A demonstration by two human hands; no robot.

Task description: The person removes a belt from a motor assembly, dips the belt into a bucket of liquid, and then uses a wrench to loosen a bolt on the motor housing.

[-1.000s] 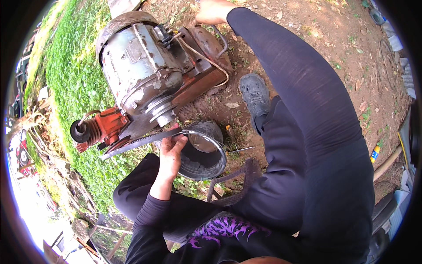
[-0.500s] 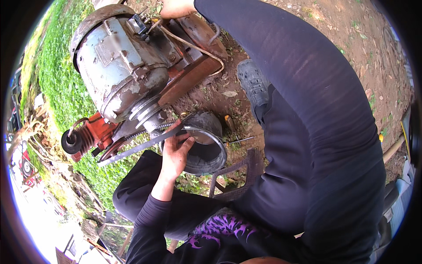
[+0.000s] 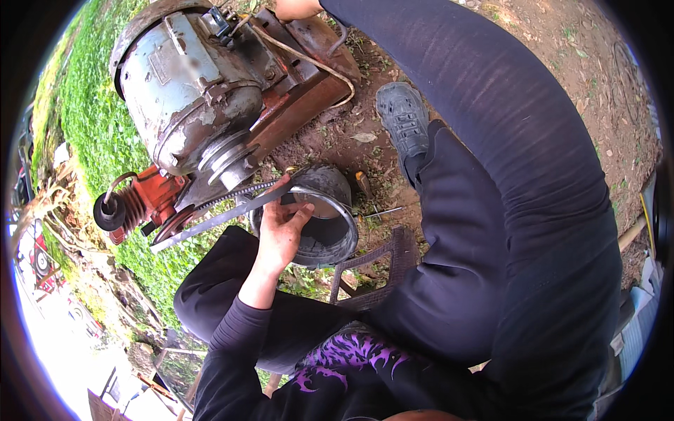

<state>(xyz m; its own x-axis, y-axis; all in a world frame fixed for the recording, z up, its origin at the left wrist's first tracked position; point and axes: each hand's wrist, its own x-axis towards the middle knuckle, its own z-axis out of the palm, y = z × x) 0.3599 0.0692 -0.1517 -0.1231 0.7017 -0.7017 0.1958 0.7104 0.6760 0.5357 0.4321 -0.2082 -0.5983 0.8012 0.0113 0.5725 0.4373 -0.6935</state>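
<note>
My left hand (image 3: 280,226) is closed round the end of a black drive belt (image 3: 214,223), its thumb over the rim of a black bucket. From there the belt runs left to the pulley (image 3: 173,226) of a small red finned compressor (image 3: 144,198). Just above my fingers, the stepped metal pulley (image 3: 235,167) of a worn grey electric motor (image 3: 189,81) stands apart from the hand. Stretched far forward, my right arm ends at the top edge, where part of my right hand (image 3: 298,8) shows by the rusty motor base (image 3: 309,105); its fingers are hidden.
The black bucket (image 3: 330,254) stands between my legs. Beside it lie a screwdriver (image 3: 379,212) and a tool with a yellow-black handle (image 3: 364,184). A pale cable (image 3: 323,74) loops over the base. A dark slatted frame (image 3: 393,270) stands near my knee, and grass (image 3: 95,105) lies left.
The view has tipped so the motor and bucket sit slightly higher. My left hand, still gripping the belt, is a little farther from the motor pulley. My right hand stays by the base.
</note>
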